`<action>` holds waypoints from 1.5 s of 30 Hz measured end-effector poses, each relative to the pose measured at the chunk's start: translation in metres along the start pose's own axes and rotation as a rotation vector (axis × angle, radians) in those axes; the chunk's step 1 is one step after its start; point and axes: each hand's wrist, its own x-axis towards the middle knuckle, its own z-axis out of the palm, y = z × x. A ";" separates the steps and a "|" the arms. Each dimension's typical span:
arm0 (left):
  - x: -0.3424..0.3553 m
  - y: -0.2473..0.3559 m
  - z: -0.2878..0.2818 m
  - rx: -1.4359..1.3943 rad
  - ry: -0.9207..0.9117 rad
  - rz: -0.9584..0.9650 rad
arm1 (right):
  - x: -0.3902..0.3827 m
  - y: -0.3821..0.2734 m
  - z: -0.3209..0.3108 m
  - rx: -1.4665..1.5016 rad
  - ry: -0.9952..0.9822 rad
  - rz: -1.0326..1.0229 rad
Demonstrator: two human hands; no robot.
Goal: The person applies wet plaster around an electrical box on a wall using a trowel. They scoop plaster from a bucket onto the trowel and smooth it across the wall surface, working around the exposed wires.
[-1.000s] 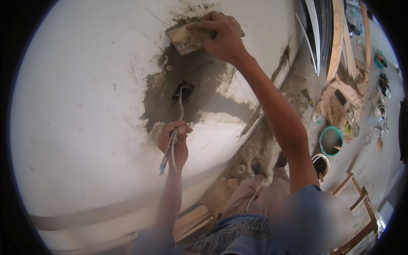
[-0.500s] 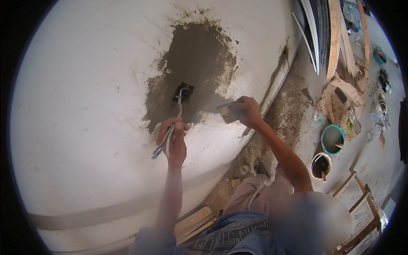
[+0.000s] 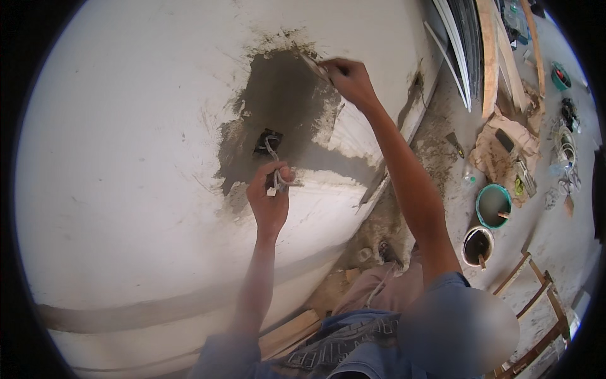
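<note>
My left hand is closed around a bundle of pale cables, which comes out of a square dark socket box set in the white wall. Around that box spreads a patch of damp grey plaster with ragged edges. Up at the patch's upper right edge, my right hand grips a putty knife. Its flat blade is seen nearly edge-on against the plaster, and its handle is hidden in my fingers.
On the floor to the right stand a teal-rimmed bucket and a white bucket. Beyond them lie a crumpled brown sheet and another putty knife. Wooden planks and white pipes are at upper right; a wooden frame is at lower right.
My right hand has moved the putty knife up from beside the socket box to the patch's upper edge. My left hand has shifted slightly up and right, bending the cables closer to the box.
</note>
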 end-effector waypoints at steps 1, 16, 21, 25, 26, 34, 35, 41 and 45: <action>-0.002 -0.003 0.002 -0.005 -0.001 -0.023 | 0.014 -0.003 0.001 -0.039 0.004 -0.033; 0.008 -0.004 0.014 -0.017 0.053 -0.031 | -0.176 0.154 0.058 -0.244 -0.241 -0.098; 0.020 0.008 0.029 0.108 -0.017 -0.077 | -0.319 0.146 0.048 0.143 -0.396 0.579; 0.041 0.026 0.066 0.054 -0.015 0.037 | -0.395 0.164 -0.003 0.868 0.182 1.152; 0.038 0.027 0.059 0.027 0.002 0.043 | -0.408 0.157 -0.010 0.960 0.206 1.140; -0.038 -0.039 -0.011 -0.249 0.055 0.116 | -0.407 0.085 -0.052 1.137 0.168 0.882; -0.047 -0.040 -0.033 -0.292 0.095 0.083 | -0.401 0.077 -0.047 1.143 0.157 0.858; -0.093 -0.064 -0.207 -0.089 0.499 0.228 | -0.377 0.001 0.025 1.134 -0.008 0.643; -0.119 -0.070 -0.308 -0.024 0.691 0.600 | -0.361 -0.029 0.076 1.029 -0.054 0.605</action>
